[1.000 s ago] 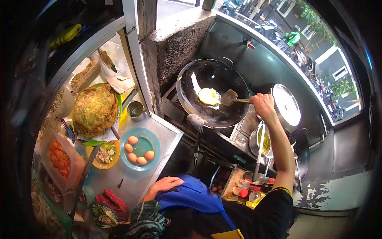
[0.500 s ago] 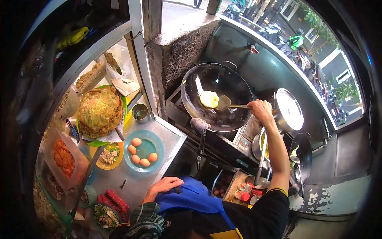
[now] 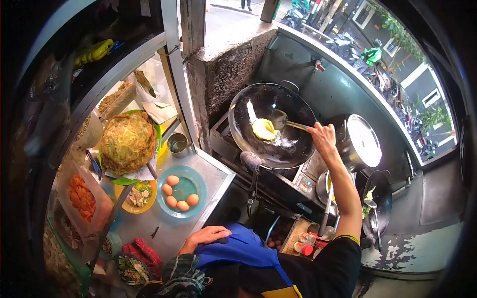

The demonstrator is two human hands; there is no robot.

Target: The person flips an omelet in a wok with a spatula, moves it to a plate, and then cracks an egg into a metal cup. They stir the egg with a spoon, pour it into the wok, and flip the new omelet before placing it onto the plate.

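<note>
My right hand is closed around the handle of a metal spatula. The spatula's blade rests in a large black wok, just above and right of a yellow and white egg. Down by my waist, my left hand lies fairly flat on the blue apron, its fingers extended and holding nothing. Left of the wok, a blue plate with several brown eggs stands on the metal counter.
A lidded steel pot stands right of the wok, and a smaller wok sits below it. Fried food is piled at the left near a tub of orange slices. Seasoning bottles stand near my right elbow.
The spatula blade has moved up from beside the egg, and my right hand has shifted slightly. The whole view has moved a little. My left hand remains on the apron.
</note>
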